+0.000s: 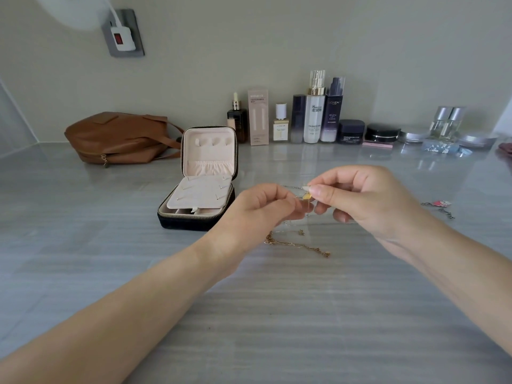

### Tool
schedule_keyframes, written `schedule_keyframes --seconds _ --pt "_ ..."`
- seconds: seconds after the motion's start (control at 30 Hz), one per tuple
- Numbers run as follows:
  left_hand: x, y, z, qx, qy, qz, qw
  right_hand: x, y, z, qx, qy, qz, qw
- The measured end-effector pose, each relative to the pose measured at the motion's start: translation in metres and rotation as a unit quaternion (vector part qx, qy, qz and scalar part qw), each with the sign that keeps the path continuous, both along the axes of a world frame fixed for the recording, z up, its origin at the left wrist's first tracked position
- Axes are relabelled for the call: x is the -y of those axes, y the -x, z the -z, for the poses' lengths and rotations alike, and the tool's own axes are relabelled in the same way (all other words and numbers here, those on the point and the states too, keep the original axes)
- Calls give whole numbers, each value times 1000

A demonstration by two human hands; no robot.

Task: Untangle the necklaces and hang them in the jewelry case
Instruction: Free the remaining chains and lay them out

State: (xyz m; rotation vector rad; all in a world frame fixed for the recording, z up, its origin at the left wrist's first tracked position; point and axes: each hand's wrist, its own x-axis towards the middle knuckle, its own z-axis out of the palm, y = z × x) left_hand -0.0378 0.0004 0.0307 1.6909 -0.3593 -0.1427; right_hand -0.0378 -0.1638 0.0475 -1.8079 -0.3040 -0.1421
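My left hand [266, 206] and my right hand [368, 200] are raised over the table's middle, both pinching a thin chain with a small yellow pendant [306, 195] between them. A gold necklace [299, 245] lies on the table just below my hands; whether it links to the held chain I cannot tell. The jewelry case [199, 187] stands open to the left of my hands, dark outside and pale pink inside, with hooks in its upright lid and an earring panel lying over its base.
A brown leather bag [119, 138] lies at the back left. Several cosmetic bottles and jars [315, 117] line the back wall. A small red-and-dark trinket [440, 207] lies on the grey table [277, 314] at the right.
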Motion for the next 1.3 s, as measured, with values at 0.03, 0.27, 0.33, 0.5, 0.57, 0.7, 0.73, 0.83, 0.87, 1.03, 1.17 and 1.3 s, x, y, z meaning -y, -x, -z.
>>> schedule_keyframes --seconds 0.03,0.27,0.33,0.5,0.57,0.7,0.73,0.83,0.87,1.03,1.17,1.3 --pt "0 0 0 -13 22 14 1000 0 0 0 -2 -5 -2 1000" --pt "-2 -3 -1 -23 25 11 999 7 -3 -4 -30 -76 22 996" --pt "-4 -5 -1 -25 30 0 999 11 -5 -6 -40 -100 33 994" --pt "-10 -10 -4 -24 79 0 997 21 -10 -8 -54 -130 67 988" --pt "-12 -12 -4 -21 95 2 995 25 -11 -9 -53 -140 74 986" --pt "-16 -17 -4 -28 119 -5 992 34 -12 -14 -45 -173 90 980" --pt "-17 -18 -4 -32 127 -6 991 36 -12 -15 -43 -181 94 978" --pt "-19 -21 -4 -41 146 -3 988 40 -13 -17 -41 -199 101 974" --pt "-19 -21 -4 -43 150 -3 988 41 -13 -18 -40 -205 102 973" --pt "-21 -22 -5 -51 171 -7 984 45 -14 -20 -25 -230 103 967" --pt "-21 -22 -4 -57 173 -8 983 48 -15 -21 -16 -245 103 964" --pt "-22 -23 -3 -61 169 -15 984 48 -13 -21 -11 -254 94 963"
